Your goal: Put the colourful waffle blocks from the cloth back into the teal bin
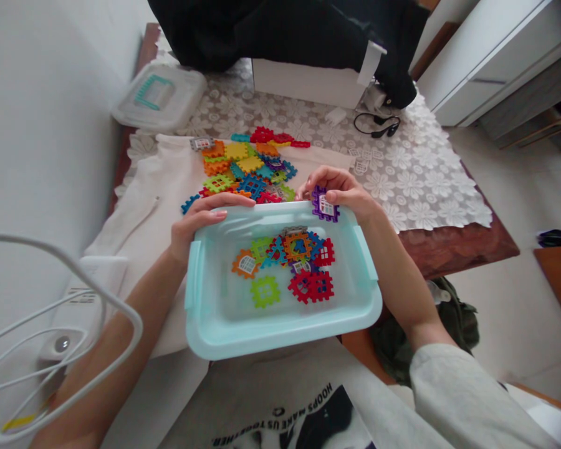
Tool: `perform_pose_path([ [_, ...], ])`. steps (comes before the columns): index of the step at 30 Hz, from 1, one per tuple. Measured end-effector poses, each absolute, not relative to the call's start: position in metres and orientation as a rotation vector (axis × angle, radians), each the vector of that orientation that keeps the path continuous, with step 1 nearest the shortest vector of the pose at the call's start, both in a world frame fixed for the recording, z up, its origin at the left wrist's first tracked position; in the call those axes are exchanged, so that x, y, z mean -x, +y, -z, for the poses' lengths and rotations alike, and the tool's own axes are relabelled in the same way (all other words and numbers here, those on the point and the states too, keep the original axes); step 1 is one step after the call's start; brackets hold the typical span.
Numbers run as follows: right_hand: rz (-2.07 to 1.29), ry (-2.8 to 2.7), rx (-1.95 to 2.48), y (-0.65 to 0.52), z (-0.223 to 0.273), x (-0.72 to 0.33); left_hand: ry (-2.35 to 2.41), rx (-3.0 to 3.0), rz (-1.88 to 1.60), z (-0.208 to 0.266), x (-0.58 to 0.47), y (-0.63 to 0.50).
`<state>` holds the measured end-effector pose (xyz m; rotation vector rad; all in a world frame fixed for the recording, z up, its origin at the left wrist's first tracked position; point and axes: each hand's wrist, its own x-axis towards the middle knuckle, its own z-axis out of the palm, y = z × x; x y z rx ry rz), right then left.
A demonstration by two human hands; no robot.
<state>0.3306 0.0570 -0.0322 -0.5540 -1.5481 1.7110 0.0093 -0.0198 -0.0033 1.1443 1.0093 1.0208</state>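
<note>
A light teal plastic bin is tilted at the table's near edge, with several interlocking plastic tiles on its floor. Among them are a lime tile, red tiles and an orange tile with a white window. My left hand grips the bin's far left rim, fingers laid along it. Over the far right rim, my right hand pinches a purple interlocking tile with a white window piece. Just beyond the bin lies a heap of colourful tiles.
A clear lid with a teal handle lies at the back left. A white box sits under black cloth at the back. Black earphones rest at the right. White cables loop at the near left.
</note>
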Motion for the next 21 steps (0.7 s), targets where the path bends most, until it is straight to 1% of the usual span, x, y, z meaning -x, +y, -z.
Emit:
perform_pose_path([
  [4,-1.729,-1.569,0.580,0.0547,0.0288,-0.3320,1.043,-1.209,-1.064,0.0037,-0.0099,-0.0200],
  [21,-1.726,-1.550,0.605,0.0516,0.0291,-0.3332,1.033,-1.217,-1.046,0.0074,-0.0083,-0.0200],
])
